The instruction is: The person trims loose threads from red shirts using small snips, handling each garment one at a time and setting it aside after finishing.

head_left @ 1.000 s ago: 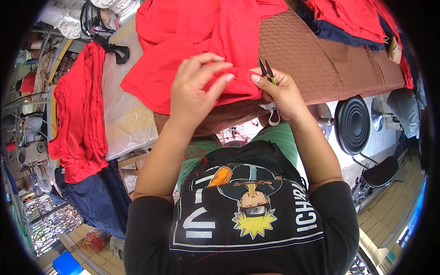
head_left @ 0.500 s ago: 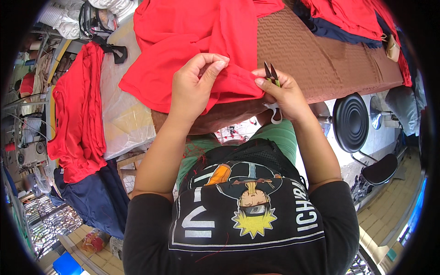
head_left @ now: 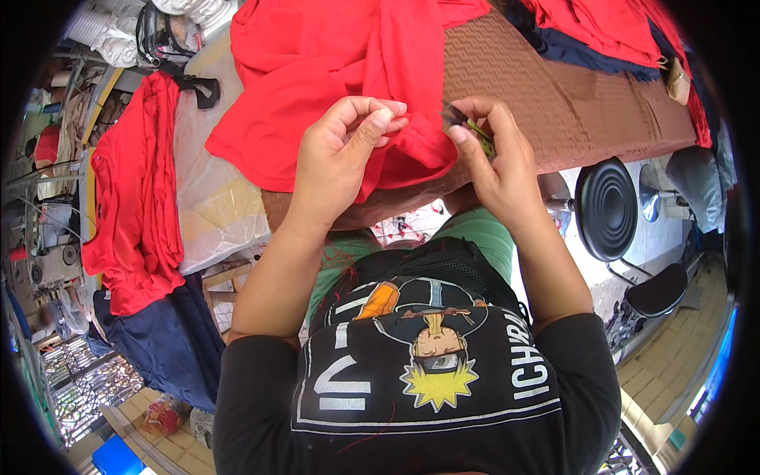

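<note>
A red garment [head_left: 332,79] lies spread over the near part of the table, and its cuff-like end hangs near the front edge. Above that end my left hand [head_left: 348,146] is closed, thumb and index finger pressed together; whatever is between them is too small to make out. To the right, my right hand [head_left: 503,162] is closed around thread snips [head_left: 480,136] with a green-yellow handle. Their dark blades are smeared by motion and point up and left, toward my left hand. The right fingertips stand apart from the red cloth.
A brown patterned cloth [head_left: 538,103] covers the table. Red and navy garments [head_left: 590,39] are heaped at the far right. More red clothing [head_left: 138,190] hangs on the left, above navy cloth [head_left: 162,340]. A round black stool [head_left: 606,210] stands right of the table.
My right hand has let go of the red garment's edge and turned, so the snips now tilt leftward. My left hand has shifted slightly right, still pinched. The cloth end has dropped a little.
</note>
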A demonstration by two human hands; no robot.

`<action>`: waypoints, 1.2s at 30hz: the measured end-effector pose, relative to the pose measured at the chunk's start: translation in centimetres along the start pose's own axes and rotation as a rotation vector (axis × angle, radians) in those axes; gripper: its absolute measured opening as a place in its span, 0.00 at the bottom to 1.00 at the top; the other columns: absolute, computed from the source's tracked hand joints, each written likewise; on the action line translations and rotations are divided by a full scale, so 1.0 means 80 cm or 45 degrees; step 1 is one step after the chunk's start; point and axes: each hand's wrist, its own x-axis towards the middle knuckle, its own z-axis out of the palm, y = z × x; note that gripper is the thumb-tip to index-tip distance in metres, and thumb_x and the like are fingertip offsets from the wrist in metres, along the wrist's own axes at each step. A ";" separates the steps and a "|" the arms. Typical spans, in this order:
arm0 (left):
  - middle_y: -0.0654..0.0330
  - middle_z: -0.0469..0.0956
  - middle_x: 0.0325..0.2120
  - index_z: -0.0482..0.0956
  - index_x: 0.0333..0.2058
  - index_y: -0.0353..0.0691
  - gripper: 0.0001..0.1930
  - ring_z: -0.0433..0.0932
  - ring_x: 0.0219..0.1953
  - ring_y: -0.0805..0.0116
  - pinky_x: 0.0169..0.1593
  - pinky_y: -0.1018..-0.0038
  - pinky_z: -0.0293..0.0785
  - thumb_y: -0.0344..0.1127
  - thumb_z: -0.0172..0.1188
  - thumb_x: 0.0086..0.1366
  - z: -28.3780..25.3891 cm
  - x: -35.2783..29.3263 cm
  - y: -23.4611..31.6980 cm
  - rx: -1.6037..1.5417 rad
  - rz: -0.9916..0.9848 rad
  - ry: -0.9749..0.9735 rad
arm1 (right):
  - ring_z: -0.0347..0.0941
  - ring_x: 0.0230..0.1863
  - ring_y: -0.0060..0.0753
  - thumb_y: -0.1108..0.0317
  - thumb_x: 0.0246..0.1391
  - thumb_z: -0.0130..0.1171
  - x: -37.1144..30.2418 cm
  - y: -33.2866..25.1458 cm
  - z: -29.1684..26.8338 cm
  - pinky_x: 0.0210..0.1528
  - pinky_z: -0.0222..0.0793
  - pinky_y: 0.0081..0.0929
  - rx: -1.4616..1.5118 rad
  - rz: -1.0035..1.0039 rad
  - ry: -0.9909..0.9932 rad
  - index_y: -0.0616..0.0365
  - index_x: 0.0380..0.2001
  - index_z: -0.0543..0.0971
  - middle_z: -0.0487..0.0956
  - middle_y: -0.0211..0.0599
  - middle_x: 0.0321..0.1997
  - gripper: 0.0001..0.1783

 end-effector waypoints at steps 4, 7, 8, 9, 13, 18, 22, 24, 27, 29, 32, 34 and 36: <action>0.56 0.79 0.43 0.75 0.42 0.32 0.14 0.79 0.44 0.71 0.46 0.78 0.73 0.39 0.54 0.69 0.002 0.000 0.000 -0.019 0.005 -0.009 | 0.76 0.32 0.39 0.69 0.49 0.63 -0.002 -0.018 -0.005 0.31 0.71 0.31 -0.146 -0.197 -0.051 0.58 0.35 0.78 0.75 0.37 0.35 0.10; 0.56 0.79 0.43 0.75 0.43 0.32 0.14 0.79 0.44 0.71 0.46 0.78 0.73 0.39 0.54 0.69 0.005 0.000 0.000 -0.036 0.014 -0.021 | 0.75 0.30 0.39 0.69 0.49 0.63 -0.004 -0.017 0.001 0.30 0.71 0.32 -0.222 -0.232 -0.036 0.57 0.34 0.78 0.75 0.35 0.34 0.08; 0.56 0.79 0.43 0.75 0.43 0.32 0.14 0.79 0.44 0.71 0.46 0.78 0.73 0.39 0.54 0.69 0.005 -0.001 -0.001 -0.034 0.014 -0.023 | 0.75 0.30 0.39 0.69 0.49 0.63 -0.004 -0.017 0.002 0.30 0.71 0.32 -0.230 -0.234 -0.033 0.57 0.33 0.78 0.74 0.34 0.34 0.08; 0.56 0.79 0.43 0.75 0.43 0.32 0.14 0.79 0.44 0.71 0.46 0.78 0.73 0.39 0.54 0.69 0.005 -0.001 -0.001 -0.032 0.015 -0.025 | 0.75 0.29 0.39 0.69 0.49 0.63 -0.004 -0.017 0.004 0.30 0.71 0.32 -0.238 -0.235 -0.031 0.57 0.32 0.78 0.74 0.34 0.33 0.07; 0.56 0.79 0.43 0.75 0.43 0.32 0.14 0.78 0.44 0.71 0.46 0.78 0.73 0.39 0.53 0.70 0.005 -0.003 0.000 -0.011 0.023 -0.032 | 0.75 0.29 0.39 0.69 0.49 0.63 -0.002 -0.014 0.006 0.29 0.70 0.32 -0.301 -0.296 -0.039 0.57 0.32 0.78 0.74 0.33 0.33 0.07; 0.56 0.79 0.43 0.75 0.43 0.32 0.14 0.78 0.44 0.72 0.46 0.78 0.73 0.39 0.53 0.70 0.006 -0.003 0.000 -0.023 0.018 -0.037 | 0.75 0.28 0.39 0.68 0.48 0.63 -0.003 -0.016 0.000 0.28 0.70 0.33 -0.253 -0.254 -0.028 0.56 0.31 0.77 0.74 0.33 0.33 0.07; 0.57 0.79 0.43 0.75 0.44 0.31 0.14 0.78 0.44 0.72 0.46 0.79 0.73 0.38 0.54 0.69 0.009 -0.005 0.003 -0.035 0.008 -0.029 | 0.75 0.29 0.39 0.68 0.48 0.63 -0.006 -0.018 0.000 0.29 0.70 0.33 -0.229 -0.275 -0.054 0.57 0.31 0.77 0.75 0.34 0.33 0.08; 0.57 0.79 0.43 0.75 0.45 0.31 0.13 0.78 0.44 0.73 0.46 0.80 0.73 0.36 0.54 0.69 0.011 -0.005 0.004 -0.042 -0.001 -0.020 | 0.75 0.29 0.39 0.69 0.48 0.63 -0.006 -0.020 0.002 0.29 0.71 0.33 -0.213 -0.300 -0.040 0.57 0.31 0.77 0.75 0.34 0.33 0.07; 0.55 0.79 0.44 0.80 0.38 0.33 0.14 0.76 0.47 0.69 0.51 0.74 0.70 0.39 0.53 0.70 0.013 -0.008 0.006 0.034 0.030 -0.048 | 0.75 0.29 0.40 0.69 0.48 0.63 -0.005 -0.014 0.001 0.29 0.71 0.33 -0.275 -0.387 -0.036 0.57 0.31 0.77 0.75 0.34 0.32 0.07; 0.54 0.79 0.45 0.82 0.30 0.35 0.19 0.73 0.50 0.65 0.56 0.69 0.65 0.43 0.49 0.70 -0.005 -0.003 0.026 0.370 0.541 -0.281 | 0.75 0.30 0.40 0.69 0.48 0.63 -0.001 -0.014 -0.008 0.30 0.71 0.33 -0.293 -0.325 0.010 0.57 0.30 0.77 0.75 0.34 0.32 0.07; 0.52 0.78 0.46 0.82 0.18 0.39 0.29 0.67 0.54 0.60 0.60 0.63 0.56 0.50 0.42 0.71 -0.009 -0.006 0.067 0.541 0.823 -0.314 | 0.75 0.31 0.37 0.71 0.48 0.64 0.010 -0.012 -0.029 0.31 0.71 0.29 -0.248 -0.287 0.169 0.58 0.33 0.78 0.76 0.36 0.33 0.08; 0.51 0.78 0.46 0.81 0.17 0.39 0.30 0.67 0.53 0.59 0.60 0.64 0.56 0.50 0.41 0.71 -0.019 -0.005 0.087 0.659 0.891 -0.288 | 0.75 0.31 0.36 0.73 0.47 0.65 0.016 -0.003 -0.042 0.31 0.71 0.27 -0.184 -0.305 0.311 0.59 0.35 0.79 0.76 0.37 0.35 0.10; 0.53 0.78 0.45 0.82 0.25 0.38 0.20 0.67 0.55 0.61 0.61 0.62 0.56 0.44 0.48 0.69 -0.019 -0.002 0.091 0.628 0.866 -0.263 | 0.74 0.32 0.32 0.74 0.48 0.66 0.016 -0.004 -0.051 0.33 0.71 0.24 -0.174 -0.263 0.344 0.60 0.38 0.79 0.77 0.38 0.36 0.12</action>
